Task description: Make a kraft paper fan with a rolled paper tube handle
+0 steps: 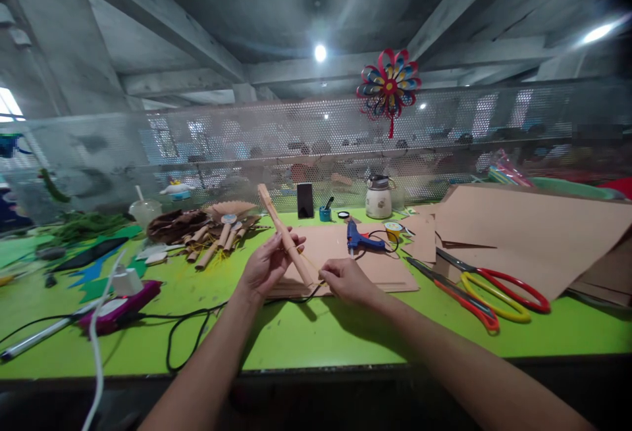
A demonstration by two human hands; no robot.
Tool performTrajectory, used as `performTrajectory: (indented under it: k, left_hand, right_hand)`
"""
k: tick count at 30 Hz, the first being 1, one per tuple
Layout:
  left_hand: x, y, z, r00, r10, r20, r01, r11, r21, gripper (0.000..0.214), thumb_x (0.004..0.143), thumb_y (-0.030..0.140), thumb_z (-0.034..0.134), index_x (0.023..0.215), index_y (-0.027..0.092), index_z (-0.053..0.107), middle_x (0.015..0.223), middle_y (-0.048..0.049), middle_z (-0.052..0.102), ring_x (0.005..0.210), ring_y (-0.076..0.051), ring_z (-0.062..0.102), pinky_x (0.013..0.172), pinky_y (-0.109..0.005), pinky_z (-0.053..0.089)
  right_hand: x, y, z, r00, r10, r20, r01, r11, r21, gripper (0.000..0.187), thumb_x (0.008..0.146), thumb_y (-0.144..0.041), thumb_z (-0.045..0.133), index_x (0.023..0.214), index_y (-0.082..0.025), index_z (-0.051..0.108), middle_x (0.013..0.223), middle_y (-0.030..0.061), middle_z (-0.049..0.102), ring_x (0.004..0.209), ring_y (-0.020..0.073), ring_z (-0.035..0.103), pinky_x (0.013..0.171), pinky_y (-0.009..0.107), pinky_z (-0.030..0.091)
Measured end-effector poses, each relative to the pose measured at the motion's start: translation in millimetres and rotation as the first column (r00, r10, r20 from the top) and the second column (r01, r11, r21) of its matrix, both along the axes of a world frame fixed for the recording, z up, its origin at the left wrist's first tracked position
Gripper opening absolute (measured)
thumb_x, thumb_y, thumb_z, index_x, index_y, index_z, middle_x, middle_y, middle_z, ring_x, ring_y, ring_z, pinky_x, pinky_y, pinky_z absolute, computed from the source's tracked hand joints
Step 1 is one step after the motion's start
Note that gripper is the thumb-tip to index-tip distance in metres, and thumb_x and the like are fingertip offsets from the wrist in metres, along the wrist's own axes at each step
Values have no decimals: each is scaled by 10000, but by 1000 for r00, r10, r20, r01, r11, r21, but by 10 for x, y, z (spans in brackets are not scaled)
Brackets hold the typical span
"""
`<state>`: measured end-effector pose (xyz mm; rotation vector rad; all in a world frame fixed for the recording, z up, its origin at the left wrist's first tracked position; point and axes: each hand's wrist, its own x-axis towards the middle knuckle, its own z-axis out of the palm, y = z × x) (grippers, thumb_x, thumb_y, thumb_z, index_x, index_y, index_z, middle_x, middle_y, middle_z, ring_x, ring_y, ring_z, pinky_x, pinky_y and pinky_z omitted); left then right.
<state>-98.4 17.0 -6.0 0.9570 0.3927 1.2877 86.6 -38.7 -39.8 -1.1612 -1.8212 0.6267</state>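
My left hand (265,265) is closed round a long brown kraft-paper roll (298,262), slanted with its narrow folded end up and to the left. A thin yellow string (311,260) runs from the roll toward my right hand (345,278). That hand's fingers are pinched together on the string, just right of the roll's lower end. Beneath both hands lies a flat brown cardboard sheet (390,276). On it, beyond my right hand, rests a blue glue gun (364,240) with a black cord.
Large scissors (498,293) with red and yellow handles lie at right, before big brown paper sheets (533,233). More paper rolls (212,250) and a pleated fan (232,210) are at left, near a purple power strip (118,309). A jug (378,197) and phone (305,201) stand behind.
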Motion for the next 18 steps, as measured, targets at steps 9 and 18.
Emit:
performTrajectory:
  k: [9,18]
  left_hand:
    - [-38,-1,-19,999,-42,-23,43,999,20,194,873,188,545,1029,124,640,896,-90,707,851,-188,674,776,-305,552]
    - [-60,65,-40,1000,26,0,-26,997,-67,196,880,135,506,1015,115,646,882,-87,713,791,-149,666,730,-258,547]
  right_hand:
    - [-36,-86,13,994,91,55,-88,994,-60,224,847,-169,488,686,-124,637,512,-14,492,497,90,419,481,202,284]
    - [-4,-122,76,971,171,-168,-200,963,-178,418,889,-247,462,1275,-106,533,414,-73,421,359,76,359,409,187,284]
